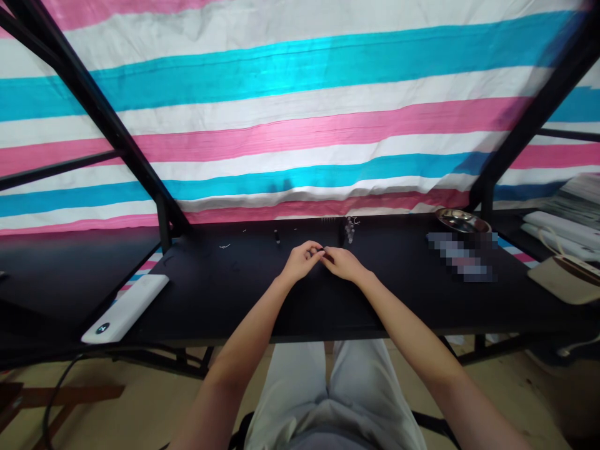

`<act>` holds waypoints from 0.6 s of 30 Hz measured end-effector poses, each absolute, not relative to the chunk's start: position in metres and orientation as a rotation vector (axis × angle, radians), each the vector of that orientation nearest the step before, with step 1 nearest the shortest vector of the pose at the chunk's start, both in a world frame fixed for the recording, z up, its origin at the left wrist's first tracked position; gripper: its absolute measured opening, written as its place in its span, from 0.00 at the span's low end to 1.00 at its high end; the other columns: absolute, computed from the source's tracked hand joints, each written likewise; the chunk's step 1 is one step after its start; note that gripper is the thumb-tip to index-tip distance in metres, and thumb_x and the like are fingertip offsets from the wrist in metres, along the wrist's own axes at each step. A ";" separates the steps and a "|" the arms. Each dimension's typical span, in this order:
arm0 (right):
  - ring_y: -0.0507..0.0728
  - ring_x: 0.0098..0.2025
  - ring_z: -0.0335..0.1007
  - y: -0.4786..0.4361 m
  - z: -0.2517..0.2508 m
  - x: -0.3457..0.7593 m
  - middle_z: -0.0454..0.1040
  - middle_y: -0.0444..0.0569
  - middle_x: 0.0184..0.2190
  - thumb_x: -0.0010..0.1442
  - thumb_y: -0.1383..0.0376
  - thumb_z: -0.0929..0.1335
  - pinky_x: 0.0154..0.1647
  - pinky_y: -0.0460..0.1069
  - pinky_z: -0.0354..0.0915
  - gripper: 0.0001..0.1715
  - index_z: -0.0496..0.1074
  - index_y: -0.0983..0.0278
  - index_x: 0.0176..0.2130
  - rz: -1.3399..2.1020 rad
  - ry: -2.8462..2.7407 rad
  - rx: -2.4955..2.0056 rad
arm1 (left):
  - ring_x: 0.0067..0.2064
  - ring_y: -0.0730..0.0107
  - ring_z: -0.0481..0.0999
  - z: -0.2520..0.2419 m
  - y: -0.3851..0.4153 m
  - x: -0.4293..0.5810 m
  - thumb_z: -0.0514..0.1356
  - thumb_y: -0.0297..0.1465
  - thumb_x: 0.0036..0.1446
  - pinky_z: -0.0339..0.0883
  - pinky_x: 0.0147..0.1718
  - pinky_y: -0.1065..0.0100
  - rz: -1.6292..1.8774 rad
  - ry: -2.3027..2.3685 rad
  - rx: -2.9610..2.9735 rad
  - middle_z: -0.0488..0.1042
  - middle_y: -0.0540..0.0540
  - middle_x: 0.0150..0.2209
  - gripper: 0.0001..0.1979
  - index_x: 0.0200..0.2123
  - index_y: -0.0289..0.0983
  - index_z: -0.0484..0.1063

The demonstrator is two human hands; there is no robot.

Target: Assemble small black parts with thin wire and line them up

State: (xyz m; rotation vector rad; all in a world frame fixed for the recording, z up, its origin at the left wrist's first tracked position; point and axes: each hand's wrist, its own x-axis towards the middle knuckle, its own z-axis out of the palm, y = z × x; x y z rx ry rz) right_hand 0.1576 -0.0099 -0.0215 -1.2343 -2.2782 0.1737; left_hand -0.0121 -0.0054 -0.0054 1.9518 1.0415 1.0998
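Small black piece (321,250) pinched between left hand (299,260) and right hand (345,263), fingertips together; stubby black cylinder (277,237) lies beyond left hand.

Pale trousers (297,381) are worn with an apparently grey top (325,439).

The sheet (300,69) is striped in white, turquoise and pink; the frame bars (100,119) before it are black. The tabletop (210,306) is plain black. The long case (135,306) is white with a dark round spot, the bowl (457,220) shiny silver. The small held piece (322,250) looks dark. The trousers (300,387) are pale grey, the bag (557,279) beige with a brown band, the wooden bar (75,395) reddish brown, the floor (140,400) tan.
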 end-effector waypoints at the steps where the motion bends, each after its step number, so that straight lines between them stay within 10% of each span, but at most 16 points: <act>1: 0.52 0.26 0.64 -0.010 -0.022 0.157 0.70 0.47 0.26 0.61 0.62 0.61 0.26 0.46 0.52 0.08 0.66 0.64 0.34 0.172 -2.287 -1.248 | 0.19 0.83 0.55 -0.006 -0.005 -0.012 0.58 0.39 0.51 0.52 0.18 0.76 1.091 1.041 1.957 0.65 0.53 0.23 0.13 0.36 0.36 0.70; 18: 0.52 0.25 0.63 -0.007 -0.025 0.156 0.68 0.46 0.25 0.60 0.67 0.61 0.28 0.45 0.56 0.04 0.64 0.64 0.34 0.398 -2.173 -1.140 | 0.18 0.83 0.55 -0.005 -0.008 -0.011 0.56 0.36 0.52 0.51 0.19 0.76 0.994 1.031 2.072 0.65 0.54 0.25 0.10 0.36 0.37 0.69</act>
